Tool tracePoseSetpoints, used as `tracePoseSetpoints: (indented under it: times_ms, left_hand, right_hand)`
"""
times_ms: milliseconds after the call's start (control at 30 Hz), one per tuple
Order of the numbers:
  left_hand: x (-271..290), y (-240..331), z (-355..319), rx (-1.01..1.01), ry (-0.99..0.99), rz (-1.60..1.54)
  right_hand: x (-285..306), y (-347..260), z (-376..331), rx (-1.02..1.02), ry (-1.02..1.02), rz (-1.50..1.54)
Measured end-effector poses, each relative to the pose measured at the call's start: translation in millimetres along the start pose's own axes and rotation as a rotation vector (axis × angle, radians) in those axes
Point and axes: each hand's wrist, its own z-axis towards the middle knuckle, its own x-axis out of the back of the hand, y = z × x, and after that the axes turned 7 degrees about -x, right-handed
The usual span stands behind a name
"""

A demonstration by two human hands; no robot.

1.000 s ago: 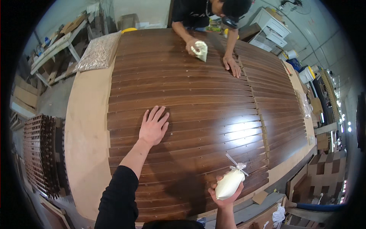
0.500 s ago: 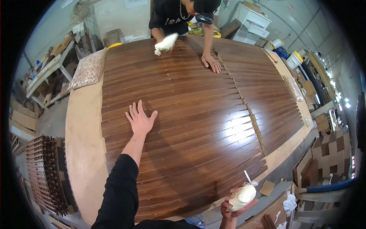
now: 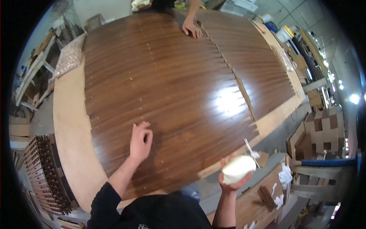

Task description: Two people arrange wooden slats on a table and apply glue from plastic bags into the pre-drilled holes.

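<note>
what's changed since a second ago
The left hand went from spread flat to curled. The right hand carried its white bag from over the slats past their near edge. The co-worker's bag moved back to the far edge. Unchanged: the right hand's hold, the co-worker's hand beside the seam.

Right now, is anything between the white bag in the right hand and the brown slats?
Nothing visible blocks the white bag in the right hand; only the edge of the pale board shows between it and the brown slats. The left hand is off to the left, over the slats.
</note>
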Motion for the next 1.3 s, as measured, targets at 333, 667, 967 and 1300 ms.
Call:
tracePoseSetpoints:
  times_ms: [333, 667, 967, 1300]
  left_hand:
    - [-33, 140, -95, -0.169, -0.603, 0.298]
    - [-39, 139, -99, -0.159, -0.595, 0.352]
    - [-38, 137, -98, -0.149, -0.604, 0.335]
    - [-40, 134, -100, -0.153, -0.595, 0.335]
  right_hand:
    - [35, 36, 1, -0.114, 0.079, -0.207]
    - [8, 24, 1, -0.026, 0.065, -0.491]
    - [-5, 22, 5, -0.082, 0.112, -0.589]
    - [-11, 19, 5, -0.085, 0.097, -0.67]
